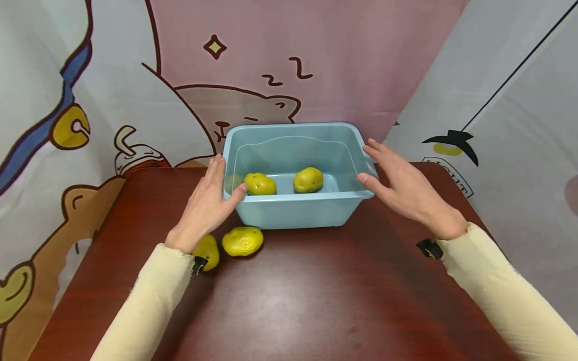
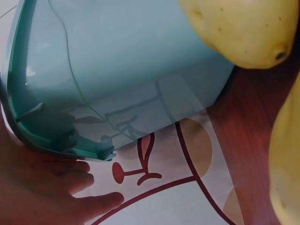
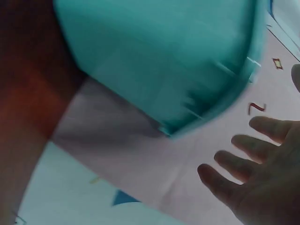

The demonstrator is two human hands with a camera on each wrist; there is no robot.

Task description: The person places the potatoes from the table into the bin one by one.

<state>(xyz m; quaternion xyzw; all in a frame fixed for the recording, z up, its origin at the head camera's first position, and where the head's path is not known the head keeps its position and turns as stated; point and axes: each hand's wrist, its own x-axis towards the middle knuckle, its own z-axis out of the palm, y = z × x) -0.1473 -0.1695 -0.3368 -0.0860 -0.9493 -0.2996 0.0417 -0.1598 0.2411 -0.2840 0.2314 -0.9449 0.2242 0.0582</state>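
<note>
A light blue plastic basin (image 1: 298, 213) stands at the back of the table, with two yellow potatoes in it: one potato (image 1: 260, 184) near the left, another potato (image 1: 308, 180) near the middle. My left hand (image 1: 205, 203) is at the basin's left side, its thumb by the front left corner of the rim and its fingers extended along the outside. My right hand (image 1: 406, 188) is beside the right end, fingers spread; the right wrist view shows its fingertips (image 3: 205, 171) apart from the basin. Below my left hand lie two more potatoes, one potato (image 1: 243, 241) before the basin and one potato (image 1: 207, 252) partly behind my wrist.
The dark red-brown wooden table (image 1: 289, 301) reaches back to a printed curtain (image 1: 343, 60) just behind the basin. A cream sleeve covers each forearm, and a small black device (image 1: 430, 248) sits at my right wrist.
</note>
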